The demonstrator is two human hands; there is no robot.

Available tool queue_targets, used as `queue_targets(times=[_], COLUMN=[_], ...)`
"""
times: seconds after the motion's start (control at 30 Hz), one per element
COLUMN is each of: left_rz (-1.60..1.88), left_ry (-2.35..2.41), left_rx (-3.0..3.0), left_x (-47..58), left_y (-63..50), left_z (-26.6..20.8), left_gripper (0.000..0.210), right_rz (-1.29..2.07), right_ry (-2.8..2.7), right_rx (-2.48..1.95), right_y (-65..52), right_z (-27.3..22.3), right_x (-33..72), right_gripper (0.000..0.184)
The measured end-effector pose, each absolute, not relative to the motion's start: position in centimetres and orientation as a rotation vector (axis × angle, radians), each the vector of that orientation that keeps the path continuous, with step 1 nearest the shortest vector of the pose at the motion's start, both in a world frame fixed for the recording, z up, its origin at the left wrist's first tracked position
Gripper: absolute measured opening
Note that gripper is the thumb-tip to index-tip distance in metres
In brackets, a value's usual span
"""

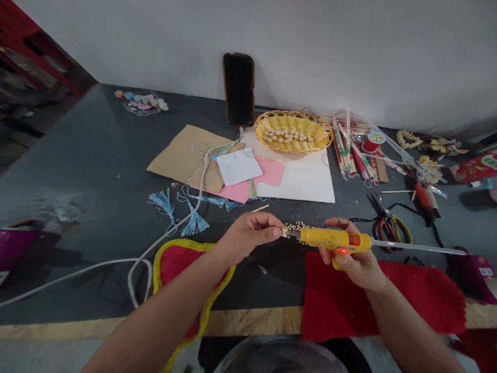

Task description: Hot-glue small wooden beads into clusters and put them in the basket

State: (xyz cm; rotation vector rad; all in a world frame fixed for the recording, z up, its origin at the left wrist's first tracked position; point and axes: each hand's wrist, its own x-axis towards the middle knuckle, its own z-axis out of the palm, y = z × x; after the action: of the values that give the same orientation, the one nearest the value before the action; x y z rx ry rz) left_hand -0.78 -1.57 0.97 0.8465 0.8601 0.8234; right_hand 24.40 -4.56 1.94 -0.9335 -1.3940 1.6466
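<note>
My right hand [357, 259] is wrapped round a yellow hot glue gun [326, 238], whose small red light glows. A long clear glue stick [419, 247] sticks out of its back end. The nozzle points left, at the fingertips of my left hand [252, 235]. Thumb and forefinger there pinch a tiny pale piece [284, 232], like a small cluster of beads; its exact kind is hard to make out. Loose small beige beads [297, 226] lie scattered on the dark table just behind the nozzle.
A yellow woven basket [267, 140] holds small pale clusters. Near it are a phone [238, 90], paper sheets [306, 181], blue tassels [195, 223], scissors [384, 220], chopsticks [345, 150] and red thread [373, 142]. Red cloth [349, 305] lies under my right arm; a white cable [166, 233] crosses left.
</note>
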Motion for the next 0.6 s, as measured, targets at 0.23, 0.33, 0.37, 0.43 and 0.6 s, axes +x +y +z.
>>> queue_targets(times=[0.23,0.33,0.37,0.43,0.6], left_rz=[0.819,0.821,0.819,0.817,0.813], left_ry=[0.874,0.874,0.873,0.876,0.875], left_rx=[0.859,0.854,0.854,0.856,0.855], left_x=[-0.72,-0.70,-0.70,-0.71,-0.75], left_y=[-1.55,-1.56,-1.57,-1.59,-1.60], left_z=[1.07,1.14,1.15,1.16,1.06], left_gripper=[0.027,0.028,0.028,0.028,0.028], right_rz=[1.653,1.652,1.649,1.648,1.658], right_ry=[-1.393,-1.400,-1.405,-1.408,-1.382], right_rx=[-0.947,-0.948,-0.949,-0.952,-0.956], right_y=[-4.54,-4.45,-4.42,-4.43,-4.54], right_z=[1.84,1.79,1.78,1.76,1.75], right_x=[24.44,24.48,24.49,24.51,24.59], right_gripper=[0.055,0.055,0.054,0.055,0.056])
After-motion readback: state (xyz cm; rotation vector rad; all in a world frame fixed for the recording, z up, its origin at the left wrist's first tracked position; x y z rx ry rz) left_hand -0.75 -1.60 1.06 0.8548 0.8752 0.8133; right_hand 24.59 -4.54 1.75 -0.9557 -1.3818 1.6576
